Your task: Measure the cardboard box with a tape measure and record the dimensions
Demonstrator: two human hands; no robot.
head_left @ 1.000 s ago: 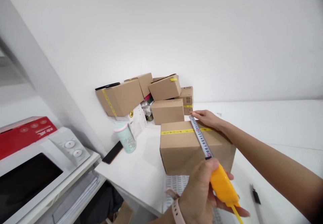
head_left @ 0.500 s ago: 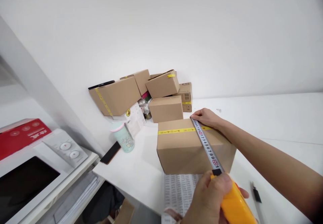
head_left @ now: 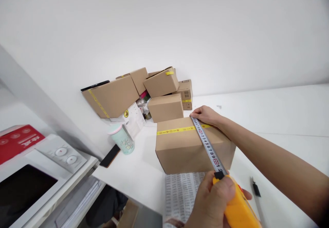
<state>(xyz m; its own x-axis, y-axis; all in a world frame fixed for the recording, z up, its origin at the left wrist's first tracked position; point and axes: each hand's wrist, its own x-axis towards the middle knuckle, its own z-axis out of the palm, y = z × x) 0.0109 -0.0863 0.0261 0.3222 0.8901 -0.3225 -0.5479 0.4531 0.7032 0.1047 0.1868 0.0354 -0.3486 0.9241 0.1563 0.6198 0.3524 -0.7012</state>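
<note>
A tape measure with a yellow case (head_left: 240, 204) is in my left hand (head_left: 212, 200), its fingers wrapped round the case and the thumb lying on top. Its metal blade (head_left: 205, 140) runs out across the top of a cardboard box (head_left: 177, 146) that has a yellow tape strip. At the far edge of that box, my right hand (head_left: 205, 114) pinches the blade's end. Numbers just past the red 20 show beside the case. The box rests partly on a printed sheet (head_left: 180, 190) on the white table (head_left: 144, 176).
Several cardboard boxes (head_left: 111, 96) are piled at the back. A mint tumbler (head_left: 122, 140) stands left, beside a dark flat phone-like object (head_left: 110, 155). A black-handled, pointed tool (head_left: 255, 188) lies right. Far left is a white microwave (head_left: 51, 166) with a red box (head_left: 19, 140) on it.
The view has shifted slightly, so the boxes sit a little further left and higher. A bit more blade shows at the case. Both hands keep their hold.
</note>
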